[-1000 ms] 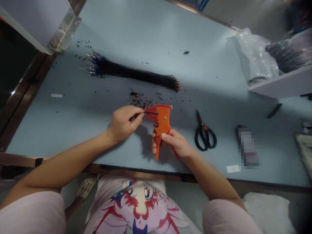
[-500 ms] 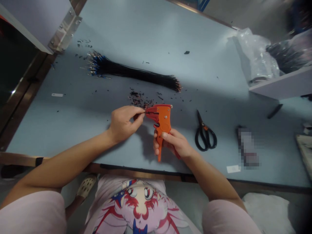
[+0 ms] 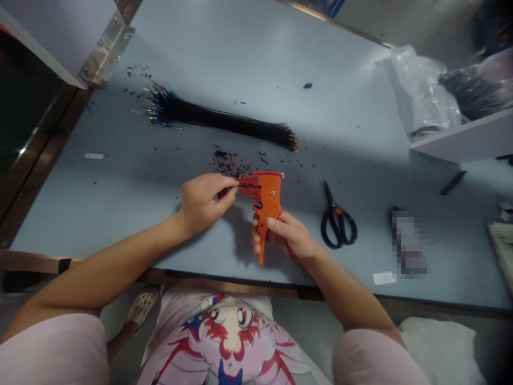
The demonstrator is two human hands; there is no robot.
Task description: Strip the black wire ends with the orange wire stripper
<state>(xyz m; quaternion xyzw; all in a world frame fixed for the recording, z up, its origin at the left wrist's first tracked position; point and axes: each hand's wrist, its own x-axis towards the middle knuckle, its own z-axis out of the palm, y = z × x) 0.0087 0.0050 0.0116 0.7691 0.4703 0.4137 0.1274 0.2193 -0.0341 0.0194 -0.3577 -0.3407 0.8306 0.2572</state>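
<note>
Blue-grey laminate tops the workbench, and an orange wire stripper sits near the middle of the frame, held just above the surface toward the near edge. The left hand is closed in a pinch, its thumb and forefinger gripping a thin black wire whose end reaches into the tool's head. The right hand is closed around the stripper's lower body, with its fingers curled across the orange casing.

Just above the tool lies a scatter of black insulation scraps. Beyond them, a long bundle of black wires runs across the bench, with blue-marked metal ends fanned out at its left. To the right of the hands are black-handled scissors, lying flat with their blades pointing away from the person. Farther right is a pixelated object that is too blurred to identify.

At the upper right, a crumpled clear plastic bag sits against a white shelf. Its contents cannot be made out through the glare. A dark mass, perhaps coiled wire, lies on that shelf, partly veiled by sheer wrapping. A white panel with a metal bracket juts in at the upper left.
</note>
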